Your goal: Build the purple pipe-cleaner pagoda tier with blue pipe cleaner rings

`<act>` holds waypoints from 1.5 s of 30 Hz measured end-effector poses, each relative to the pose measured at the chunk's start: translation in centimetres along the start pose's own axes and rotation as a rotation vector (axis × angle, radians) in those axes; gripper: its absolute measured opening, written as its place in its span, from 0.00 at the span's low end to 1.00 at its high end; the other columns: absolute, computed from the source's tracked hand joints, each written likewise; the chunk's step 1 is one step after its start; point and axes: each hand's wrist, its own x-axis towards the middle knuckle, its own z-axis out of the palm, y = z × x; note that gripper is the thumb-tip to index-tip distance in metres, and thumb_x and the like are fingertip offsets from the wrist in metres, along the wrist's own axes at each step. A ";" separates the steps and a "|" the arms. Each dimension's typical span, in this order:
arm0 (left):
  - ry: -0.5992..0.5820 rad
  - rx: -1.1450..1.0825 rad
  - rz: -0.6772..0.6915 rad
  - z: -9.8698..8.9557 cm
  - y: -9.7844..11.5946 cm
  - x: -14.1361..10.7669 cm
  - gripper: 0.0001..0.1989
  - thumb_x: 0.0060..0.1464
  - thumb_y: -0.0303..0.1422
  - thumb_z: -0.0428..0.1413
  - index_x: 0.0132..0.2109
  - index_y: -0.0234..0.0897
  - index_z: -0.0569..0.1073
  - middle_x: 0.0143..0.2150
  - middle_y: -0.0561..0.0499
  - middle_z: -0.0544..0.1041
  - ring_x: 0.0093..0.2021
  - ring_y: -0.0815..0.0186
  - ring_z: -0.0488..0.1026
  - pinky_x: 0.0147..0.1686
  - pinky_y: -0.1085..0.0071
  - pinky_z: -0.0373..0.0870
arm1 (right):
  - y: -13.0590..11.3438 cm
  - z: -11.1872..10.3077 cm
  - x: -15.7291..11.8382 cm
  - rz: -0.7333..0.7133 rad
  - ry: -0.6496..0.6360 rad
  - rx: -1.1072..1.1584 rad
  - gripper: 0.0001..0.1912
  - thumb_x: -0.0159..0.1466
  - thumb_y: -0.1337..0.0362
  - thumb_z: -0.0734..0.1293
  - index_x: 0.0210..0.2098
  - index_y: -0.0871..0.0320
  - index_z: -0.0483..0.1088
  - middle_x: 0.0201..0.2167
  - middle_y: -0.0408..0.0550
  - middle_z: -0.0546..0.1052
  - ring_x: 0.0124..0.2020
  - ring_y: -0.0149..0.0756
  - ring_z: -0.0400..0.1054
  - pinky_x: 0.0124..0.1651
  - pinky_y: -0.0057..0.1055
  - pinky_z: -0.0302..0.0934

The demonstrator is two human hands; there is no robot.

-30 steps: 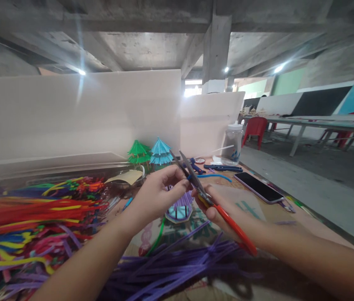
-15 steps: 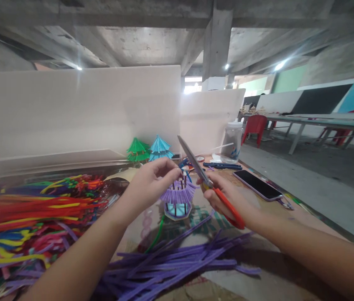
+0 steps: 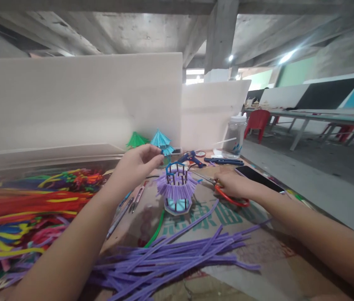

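Note:
My left hand (image 3: 141,165) is raised to the left of a small pavilion model (image 3: 177,190), thumb and forefinger pinched together. A tiny dark blue bit seems to show at the fingertips, too small to name. The model has a purple pipe-cleaner skirt roof, brown posts, a blue ring at the top and a light blue base. My right hand (image 3: 233,184) is low over the table, fingers around the red-handled scissors (image 3: 231,199). Their blades point left toward the model, close to a short blue piece (image 3: 199,180).
Purple pipe cleaners (image 3: 177,263) lie in front, and a heap of coloured ones (image 3: 32,205) at left. Behind are green (image 3: 136,139) and blue (image 3: 160,138) roof models, a glue gun (image 3: 192,158) and a clear bottle (image 3: 235,136). A phone (image 3: 260,179) lies right.
My right hand has lowered the scissors from upright beside the model to the tabletop. My left hand has drawn back left and up from the model's top, uncovering the blue ring.

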 end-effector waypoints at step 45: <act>-0.066 0.157 0.010 0.1 -1.4 0.3 0.11 0.58 0.41 0.56 0.37 0.39 0.77 0.31 0.52 0.79 0.31 0.64 0.74 0.33 0.70 0.67 | -1.2 -4.6 6.6 -0.095 0.363 1.041 0.19 0.65 0.53 0.67 0.48 0.60 0.73 0.48 0.58 0.80 0.44 0.43 0.78 0.49 0.40 0.71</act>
